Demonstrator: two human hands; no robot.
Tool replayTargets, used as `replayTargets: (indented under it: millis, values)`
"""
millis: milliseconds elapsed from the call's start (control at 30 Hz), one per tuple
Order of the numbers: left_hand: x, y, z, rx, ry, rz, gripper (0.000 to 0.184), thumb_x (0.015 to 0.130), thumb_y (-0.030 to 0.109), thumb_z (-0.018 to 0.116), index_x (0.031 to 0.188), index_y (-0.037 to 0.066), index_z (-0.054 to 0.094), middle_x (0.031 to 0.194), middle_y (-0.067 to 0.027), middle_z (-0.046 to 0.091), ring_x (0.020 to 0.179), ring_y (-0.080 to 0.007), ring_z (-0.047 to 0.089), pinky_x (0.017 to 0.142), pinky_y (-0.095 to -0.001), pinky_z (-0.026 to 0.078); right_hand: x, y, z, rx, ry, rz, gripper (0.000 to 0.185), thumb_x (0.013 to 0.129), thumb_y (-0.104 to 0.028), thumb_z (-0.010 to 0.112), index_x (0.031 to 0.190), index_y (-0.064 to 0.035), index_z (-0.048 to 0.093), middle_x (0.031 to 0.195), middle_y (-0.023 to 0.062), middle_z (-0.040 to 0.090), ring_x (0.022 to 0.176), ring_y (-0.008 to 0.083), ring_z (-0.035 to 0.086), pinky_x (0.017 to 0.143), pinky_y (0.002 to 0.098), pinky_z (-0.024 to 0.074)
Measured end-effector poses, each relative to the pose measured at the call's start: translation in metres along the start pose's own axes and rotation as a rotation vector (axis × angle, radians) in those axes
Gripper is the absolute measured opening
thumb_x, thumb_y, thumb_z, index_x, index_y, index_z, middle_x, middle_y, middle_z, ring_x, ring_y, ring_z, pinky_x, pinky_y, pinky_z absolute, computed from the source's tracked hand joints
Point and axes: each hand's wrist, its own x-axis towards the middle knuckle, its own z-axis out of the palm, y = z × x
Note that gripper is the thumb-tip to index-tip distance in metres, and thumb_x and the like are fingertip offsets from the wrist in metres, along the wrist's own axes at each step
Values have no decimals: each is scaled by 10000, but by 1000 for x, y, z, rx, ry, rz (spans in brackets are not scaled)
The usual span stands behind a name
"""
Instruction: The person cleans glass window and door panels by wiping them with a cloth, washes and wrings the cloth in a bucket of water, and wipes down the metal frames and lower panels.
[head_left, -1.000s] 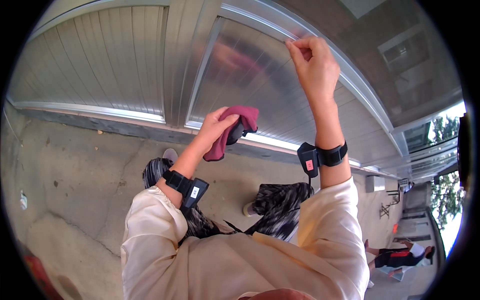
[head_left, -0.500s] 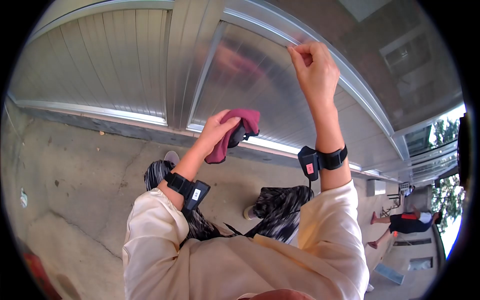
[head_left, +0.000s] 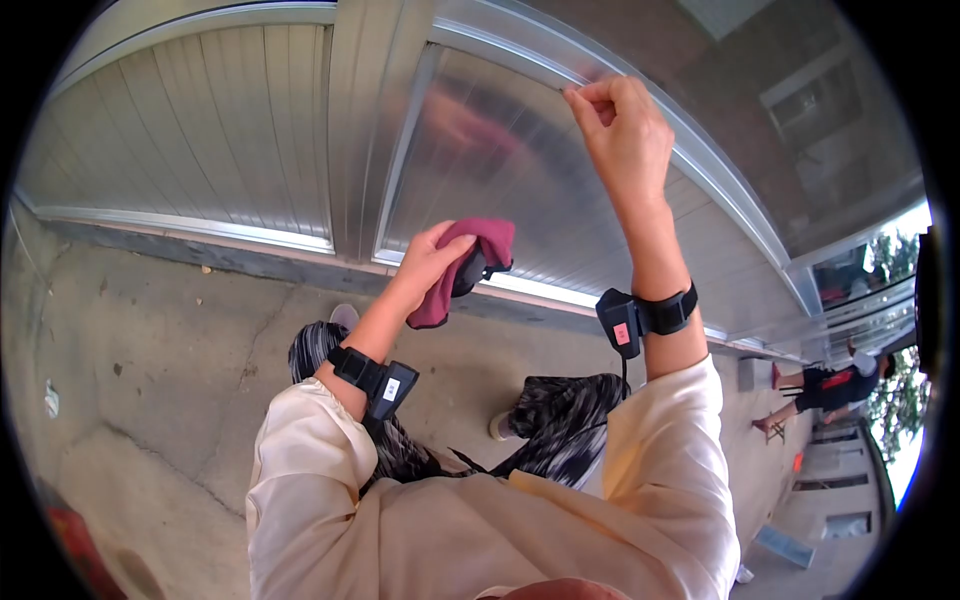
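My left hand (head_left: 428, 262) is closed on a maroon cloth (head_left: 490, 240) in front of the lower metal panel. A black piece (head_left: 466, 274) shows in the fold of the cloth; whether it is part of it I cannot tell. My right hand (head_left: 626, 135) is raised higher, by the metal rail (head_left: 500, 38) at the top of the panel (head_left: 470, 150). Its thumb and fingers are pinched together at the rail's edge, and what is between them, if anything, is too small to make out. Black straps with small boxes circle both forearms.
A glass pane (head_left: 800, 120) rises above the rail. Concrete floor (head_left: 180, 370) with cracks lies below, along a low sill. At the right, a person in dark clothes (head_left: 835, 385) is farther off, near a grey box (head_left: 757, 375). Something red (head_left: 75, 540) is at the lower left.
My right hand has shifted slightly left and up along the rail, still pinched. The cloth in my left hand has barely moved. The person in the background has moved and changed stride.
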Motion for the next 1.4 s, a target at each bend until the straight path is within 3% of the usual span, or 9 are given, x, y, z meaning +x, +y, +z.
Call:
replayTargets:
  millis: [500, 600, 700, 733, 933, 1033, 1133, 1267, 1400]
  values:
    - [4, -4, 0, -53, 1, 7, 326, 876, 204, 613, 1126, -3, 586, 979, -26, 624, 877, -77, 565, 784, -226, 444, -13, -12, -11, -7, -16, 46, 161, 730, -148, 724, 716, -78, 580, 683, 22, 571, 578, 161, 571, 505, 298, 437]
    - [5, 1, 4, -68, 15, 10, 336, 899, 235, 581, 1135, -4, 584, 1005, -27, 619, 897, -74, 560, 801, -230, 439, -63, -23, -16, 216, -249, 184, 149, 758, -155, 701, 744, -65, 583, 732, 27, 584, 619, 152, 595, 559, 289, 469]
    - [2, 1, 6, -175, -1, -30, 336, 921, 259, 546, 1129, -1, 590, 1016, -30, 616, 901, -82, 564, 802, -235, 436, -118, -31, 1, 272, -447, 126, 433, 758, -228, 706, 1135, -87, 547, 1126, 108, 581, 978, 273, 596, 770, 352, 505]
    - [-1, 5, 9, -259, -5, -39, 335, 927, 263, 534, 1128, 0, 588, 1000, -21, 614, 896, -84, 562, 807, -234, 431, -136, -33, 11, 350, -550, 249, 572, 753, -239, 721, 1251, -85, 486, 1196, 128, 546, 961, 259, 591, 806, 320, 488]
    - [5, 4, -3, -184, -38, 119, 368, 927, 268, 529, 1205, 26, 517, 1034, -15, 522, 987, -103, 504, 839, -251, 409, -151, -49, 33, 598, -437, 557, 454, 810, -128, 643, 1239, -93, 499, 1222, 151, 527, 1030, 302, 574, 857, 344, 460]
    - [4, 7, -5, 68, 46, 336, 459, 931, 358, 488, 1306, 105, 417, 1142, -29, 478, 1067, -143, 481, 865, -316, 423, -98, -55, 3, 513, 38, 434, 397, 798, 21, 579, 1176, -94, 543, 1073, 109, 572, 977, 250, 555, 843, 313, 441]
    - [2, 14, -8, -16, 126, 269, 460, 933, 357, 478, 1307, 98, 414, 1149, -40, 491, 1065, -149, 487, 845, -306, 434, -35, -51, -10, 298, 399, 50, 491, 721, 146, 537, 1133, -115, 589, 1154, 117, 503, 1062, 269, 501, 828, 339, 459]
    - [-2, 21, -7, -103, 253, 269, 422, 935, 340, 473, 1270, 87, 437, 1101, -55, 543, 991, -139, 522, 741, -287, 462, -2, -57, 40, 110, 291, -172, 402, 717, -28, 632, 1090, -177, 638, 1285, 69, 483, 1060, 293, 479, 956, 410, 348]
    - [0, 23, -12, -106, 351, 338, 393, 935, 317, 473, 1247, 79, 449, 1052, -55, 567, 921, -127, 541, 695, -266, 461, -32, -45, 93, -223, 156, -353, 284, 762, -85, 568, 1022, -168, 648, 1185, -21, 539, 1223, 239, 437, 986, 480, 295]
